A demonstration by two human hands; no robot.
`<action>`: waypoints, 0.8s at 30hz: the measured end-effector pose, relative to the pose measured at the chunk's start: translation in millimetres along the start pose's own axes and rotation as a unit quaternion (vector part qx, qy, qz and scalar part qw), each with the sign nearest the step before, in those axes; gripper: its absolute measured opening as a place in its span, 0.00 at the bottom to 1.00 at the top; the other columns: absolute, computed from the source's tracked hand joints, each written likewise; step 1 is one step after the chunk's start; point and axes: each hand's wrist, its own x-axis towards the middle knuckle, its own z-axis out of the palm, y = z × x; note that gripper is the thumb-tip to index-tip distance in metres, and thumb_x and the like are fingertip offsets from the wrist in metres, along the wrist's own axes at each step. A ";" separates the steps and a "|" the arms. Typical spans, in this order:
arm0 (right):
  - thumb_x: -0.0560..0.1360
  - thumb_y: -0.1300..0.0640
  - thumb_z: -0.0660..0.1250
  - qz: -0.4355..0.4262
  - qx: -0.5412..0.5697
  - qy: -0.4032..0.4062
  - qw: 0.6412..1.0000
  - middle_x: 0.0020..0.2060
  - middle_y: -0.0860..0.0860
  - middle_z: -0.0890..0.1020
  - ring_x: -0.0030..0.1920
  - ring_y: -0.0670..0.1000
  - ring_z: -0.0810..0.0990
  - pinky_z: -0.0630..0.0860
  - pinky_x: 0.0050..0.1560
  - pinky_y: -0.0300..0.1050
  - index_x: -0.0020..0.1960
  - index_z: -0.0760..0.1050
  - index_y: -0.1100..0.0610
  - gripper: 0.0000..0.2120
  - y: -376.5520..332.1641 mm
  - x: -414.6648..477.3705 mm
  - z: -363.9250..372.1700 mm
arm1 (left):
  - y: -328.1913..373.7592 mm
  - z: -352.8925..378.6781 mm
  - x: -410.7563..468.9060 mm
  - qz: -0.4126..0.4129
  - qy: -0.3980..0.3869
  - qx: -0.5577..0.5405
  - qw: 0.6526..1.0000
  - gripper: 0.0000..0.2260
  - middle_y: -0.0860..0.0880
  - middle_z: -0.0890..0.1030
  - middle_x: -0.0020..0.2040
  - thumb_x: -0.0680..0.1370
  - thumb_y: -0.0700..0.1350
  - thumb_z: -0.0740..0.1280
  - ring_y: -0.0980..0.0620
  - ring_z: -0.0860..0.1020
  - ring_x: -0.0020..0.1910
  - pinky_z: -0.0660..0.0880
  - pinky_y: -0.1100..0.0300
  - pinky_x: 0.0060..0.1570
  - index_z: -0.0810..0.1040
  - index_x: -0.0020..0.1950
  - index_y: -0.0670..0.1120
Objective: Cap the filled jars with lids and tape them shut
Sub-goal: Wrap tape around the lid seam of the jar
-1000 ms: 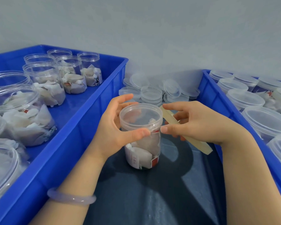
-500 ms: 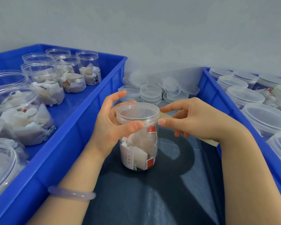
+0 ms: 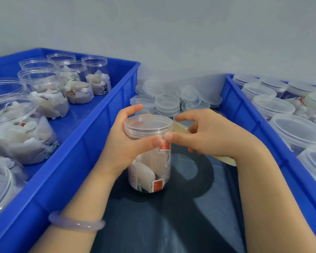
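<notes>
A clear plastic jar (image 3: 150, 172) filled with white tea bags stands on the dark mat (image 3: 171, 220) at the centre. A clear lid (image 3: 148, 123) sits on its mouth. My left hand (image 3: 120, 143) grips the jar's upper part, thumb across the front and fingers behind the lid. My right hand (image 3: 213, 136) holds a beige tape roll (image 3: 181, 127) that is mostly hidden behind it. Its thumb tip presses on the jar wall just below the lid, beside my left thumb.
A blue crate (image 3: 91, 143) on the left holds several open filled jars (image 3: 44, 95). Another blue crate (image 3: 244, 115) on the right holds several capped jars (image 3: 295, 130). Loose clear lids (image 3: 168, 104) are piled against the wall between the crates.
The jar has turned in my left hand, and its red tag is now at the front under my thumbs. The tape roll has gone mostly out of sight behind my right hand.
</notes>
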 end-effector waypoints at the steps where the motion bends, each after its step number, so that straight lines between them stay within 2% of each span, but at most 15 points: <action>1: 0.62 0.31 0.66 0.000 -0.002 -0.004 1.000 0.35 0.38 0.73 0.30 0.38 0.75 0.72 0.42 0.40 0.69 0.70 0.47 0.39 -1.0 0.6 0.9 | -0.1 0.1 0.2 0.005 0.007 0.007 1.000 0.40 0.52 0.80 0.58 0.50 0.57 0.78 0.56 0.80 0.56 0.77 0.62 0.49 0.71 0.61 0.57; 3: 0.63 0.31 0.65 0.003 -0.002 -0.019 1.000 0.33 0.40 0.77 0.26 0.37 0.77 0.72 0.37 0.38 0.70 0.69 0.48 0.39 -2.2 0.7 1.3 | -0.3 -0.3 -0.1 0.021 0.016 0.026 0.999 0.38 0.52 0.78 0.60 0.53 0.57 0.76 0.57 0.78 0.58 0.77 0.64 0.51 0.70 0.62 0.57; 6: 0.62 0.30 0.65 0.008 0.000 -0.026 1.000 0.33 0.43 0.79 0.25 0.39 0.78 0.72 0.32 0.37 0.70 0.68 0.47 0.40 -3.6 -0.4 2.3 | -0.7 -0.6 -1.4 0.033 0.027 0.059 0.997 0.40 0.56 0.74 0.64 0.54 0.60 0.75 0.62 0.75 0.60 0.74 0.68 0.55 0.68 0.65 0.58; 11: 0.64 0.31 0.63 0.009 -0.003 -0.022 1.000 0.36 0.40 0.76 0.26 0.36 0.77 0.72 0.34 0.38 0.71 0.66 0.48 0.40 -4.2 1.8 4.8 | -1.8 2.2 0.6 0.015 0.060 0.081 0.995 0.41 0.63 0.74 0.60 0.49 0.65 0.75 0.70 0.74 0.57 0.73 0.75 0.49 0.67 0.61 0.64; 14: 0.64 0.31 0.63 0.013 -0.006 -0.036 0.999 0.35 0.39 0.77 0.27 0.38 0.79 0.71 0.32 0.36 0.71 0.65 0.47 0.39 -3.2 1.1 4.0 | -5.4 4.4 0.4 0.020 0.071 0.072 0.995 0.38 0.61 0.77 0.57 0.50 0.64 0.76 0.68 0.76 0.55 0.74 0.71 0.50 0.69 0.58 0.63; 17: 0.64 0.30 0.64 0.023 -0.002 -0.057 0.998 0.35 0.37 0.74 0.28 0.40 0.80 0.72 0.33 0.36 0.72 0.65 0.47 0.40 -2.2 0.0 2.4 | -8.5 6.1 -1.5 0.040 0.060 0.081 0.994 0.37 0.60 0.77 0.57 0.52 0.63 0.77 0.66 0.76 0.57 0.73 0.72 0.53 0.69 0.59 0.62; 24: 0.63 0.32 0.66 0.025 0.005 -0.060 0.998 0.34 0.45 0.82 0.29 0.41 0.81 0.73 0.33 0.35 0.72 0.65 0.47 0.41 3.4 3.7 2.6 | -7.6 7.7 -4.3 0.075 0.037 0.079 0.993 0.33 0.60 0.77 0.56 0.56 0.60 0.77 0.66 0.75 0.57 0.70 0.75 0.51 0.69 0.58 0.59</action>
